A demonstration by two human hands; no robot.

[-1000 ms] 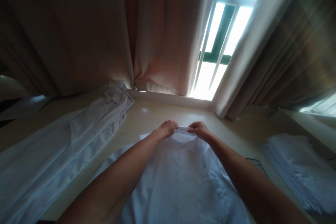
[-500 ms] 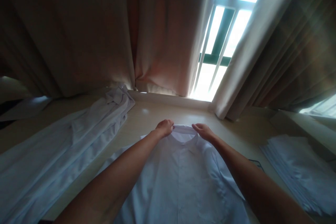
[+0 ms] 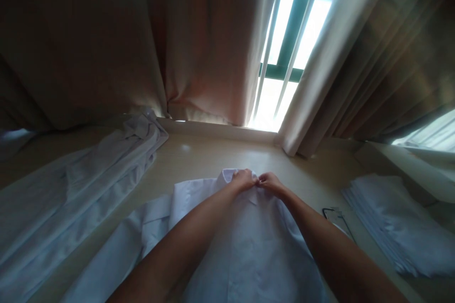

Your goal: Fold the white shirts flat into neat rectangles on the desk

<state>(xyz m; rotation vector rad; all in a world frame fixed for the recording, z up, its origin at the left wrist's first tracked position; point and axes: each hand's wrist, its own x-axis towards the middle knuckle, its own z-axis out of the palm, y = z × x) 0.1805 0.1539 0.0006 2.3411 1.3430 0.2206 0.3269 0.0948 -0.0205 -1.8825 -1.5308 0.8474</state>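
A white shirt [image 3: 245, 251] lies spread in front of me, its collar [image 3: 227, 175] at the far end and its front towards me. My left hand [image 3: 244, 180] is closed on the collar, near the middle of the neck opening. Close beside it, almost touching, my right hand [image 3: 270, 183] pinches the collar's right side. The fingertips of both hands are partly hidden by the hands themselves. To the left, a sleeve [image 3: 156, 218] of the shirt shows past my left forearm.
More white shirts [image 3: 103, 175] lie lengthwise on the left of the pale table [image 3: 199, 151]. A stack of folded white shirts [image 3: 398, 218] sits on the right, near a thin dark-edged frame [image 3: 339, 220]. Long curtains [image 3: 213, 47] and a barred window [image 3: 284, 47] stand behind.
My left hand has moved right along the collar until both hands nearly meet. The collar's spread opening has narrowed between them. The view has shifted slightly to the right.
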